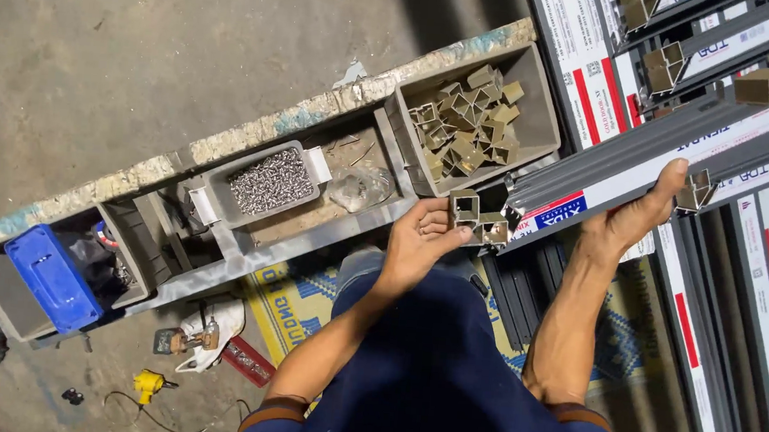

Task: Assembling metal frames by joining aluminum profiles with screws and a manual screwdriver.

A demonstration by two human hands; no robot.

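At frame centre our left hand (pixel 419 236) pinches a corner bracket (pixel 464 207) against the end of the grey aluminium profile (pixel 623 160), which our right hand (pixel 642 216) grips (more brackets fill the bin (pixel 536 118) above); seating it seemingly needs squaring up.

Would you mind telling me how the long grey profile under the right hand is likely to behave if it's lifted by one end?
The grey profile looks like hollow metal, so probably stiff and fairly light for its size. Being long, with the right hand near one end, it would likely feel tip-heavy and swing. Its glossy film wrap may be slippery. The left hand holds a small square corner piece at its end.
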